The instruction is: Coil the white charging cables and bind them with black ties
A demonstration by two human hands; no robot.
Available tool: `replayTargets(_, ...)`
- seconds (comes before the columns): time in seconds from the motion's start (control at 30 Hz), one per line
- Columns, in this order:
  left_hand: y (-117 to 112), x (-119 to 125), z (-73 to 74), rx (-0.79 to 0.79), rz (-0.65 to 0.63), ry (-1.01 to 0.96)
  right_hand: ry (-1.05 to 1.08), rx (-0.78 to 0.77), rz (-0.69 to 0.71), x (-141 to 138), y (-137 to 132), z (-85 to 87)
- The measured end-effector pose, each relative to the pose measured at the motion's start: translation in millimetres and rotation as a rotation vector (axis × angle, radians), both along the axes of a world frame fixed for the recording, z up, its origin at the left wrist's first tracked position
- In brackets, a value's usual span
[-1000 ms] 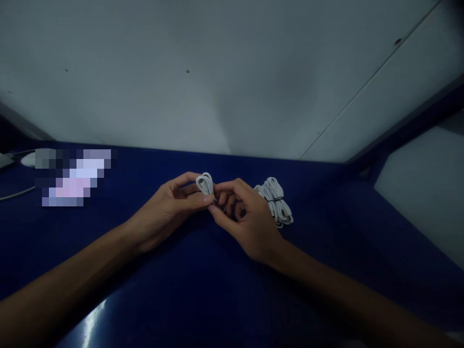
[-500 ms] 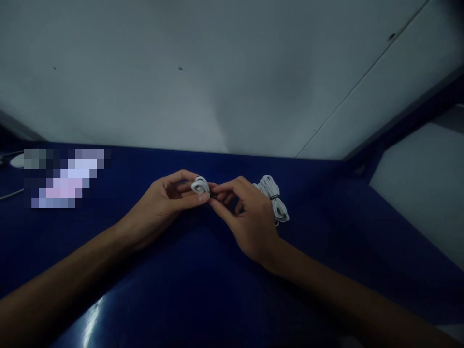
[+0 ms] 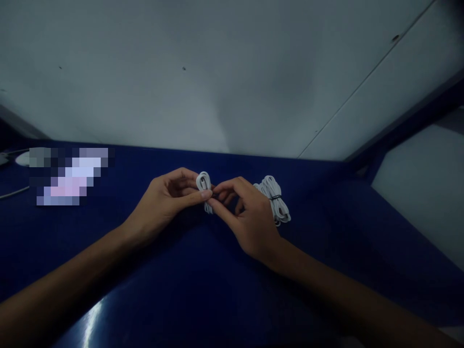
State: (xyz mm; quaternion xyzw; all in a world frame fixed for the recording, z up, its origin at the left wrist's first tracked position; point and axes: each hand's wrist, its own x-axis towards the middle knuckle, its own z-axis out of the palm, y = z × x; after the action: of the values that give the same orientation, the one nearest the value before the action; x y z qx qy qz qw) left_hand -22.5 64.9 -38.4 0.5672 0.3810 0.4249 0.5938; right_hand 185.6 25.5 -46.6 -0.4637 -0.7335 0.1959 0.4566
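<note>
A small coil of white cable (image 3: pixel 204 183) is held over the dark blue table (image 3: pixel 181 290) between both hands. My left hand (image 3: pixel 166 203) pinches the coil between thumb and fingers. My right hand (image 3: pixel 246 217) meets it from the right, its fingertips closed on the same coil's lower end. Just behind my right hand lie bundled white cables (image 3: pixel 275 200), one tied round with a dark band. They rest on the table and nothing touches them.
A grey-white wall (image 3: pixel 217 87) rises straight behind the table. A blurred-out patch (image 3: pixel 68 176) sits at the left. Beside it are a white object (image 3: pixel 21 158) and a thin cable (image 3: pixel 14 193). The table's right edge (image 3: pixel 416 232) runs diagonally.
The coil has turned slightly upright between my fingers. Both hands stay almost in place, with only small finger movements.
</note>
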Motion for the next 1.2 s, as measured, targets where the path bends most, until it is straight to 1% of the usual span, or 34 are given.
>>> replayTargets(0.37, 3, -2, -2.5, -0.035, -0.023, 0.019, -0.082, 0.079, 0.027, -1, 1, -1.7)
replayTargets(0.47, 2, -2, -1.5, -0.044, -0.02, 0.015, -0.047, 0.044, 0.062, -2, 0, 0.1)
replayTargets(0.57, 1, -1, 1.8, -0.138, -0.03, -0.059, 0.04, -0.016, 0.095, -2, -1, 4.7)
replayTargets(0.67, 0, -1, 6.6, -0.264, -0.11, -0.112, 0.12, -0.068, 0.108, -3, -1, 8.4)
replayTargets(0.77, 2, -4, 10.6, -0.311, -0.235, -0.109, 0.205, -0.138, 0.135, -1, 1, 8.0)
replayTargets(0.8, 2, -5, 11.5, -0.311, -0.262, -0.113, 0.231, -0.16, 0.145, -1, 2, 7.1)
replayTargets(0.87, 4, -7, 12.6, -0.307, -0.274, -0.123, 0.266, -0.188, 0.153, 1, 4, 5.4)
replayTargets(1.03, 6, -10, 11.4, -0.289, -0.256, -0.136, 0.329, -0.219, 0.153, 2, 7, 4.1)
replayTargets(1.2, 8, -14, 9.9, -0.241, -0.234, -0.075, 0.345, -0.233, 0.163, 1, 5, 6.8)
